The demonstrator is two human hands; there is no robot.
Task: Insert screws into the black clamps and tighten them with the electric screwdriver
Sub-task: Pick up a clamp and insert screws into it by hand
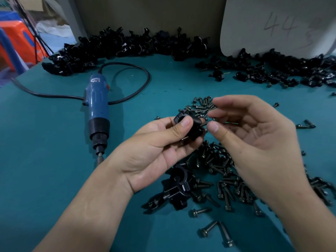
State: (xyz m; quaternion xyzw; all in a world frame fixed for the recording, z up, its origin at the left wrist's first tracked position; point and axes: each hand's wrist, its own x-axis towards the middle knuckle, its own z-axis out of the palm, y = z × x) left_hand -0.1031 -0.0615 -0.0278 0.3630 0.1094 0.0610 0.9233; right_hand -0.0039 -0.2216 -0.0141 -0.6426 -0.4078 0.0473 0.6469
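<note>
My left hand [160, 146] grips a black clamp [192, 128] between thumb and fingers above the teal table. My right hand [251, 135] pinches a screw [204, 124] with thumb and forefinger, its tip at the clamp's right side. The blue electric screwdriver [98, 110] lies on the table to the left, bit pointing toward me, untouched. Several loose screws [223, 171] are scattered under and between my hands. Another black clamp [178, 190] lies on the table below my left hand.
Large heaps of black clamps line the back [127, 46] and back right [283, 70] of the table. The screwdriver's black cord [138, 70] loops behind it. A white board [280, 26] leans at the back right. An orange stool [16, 40] stands off the table's left.
</note>
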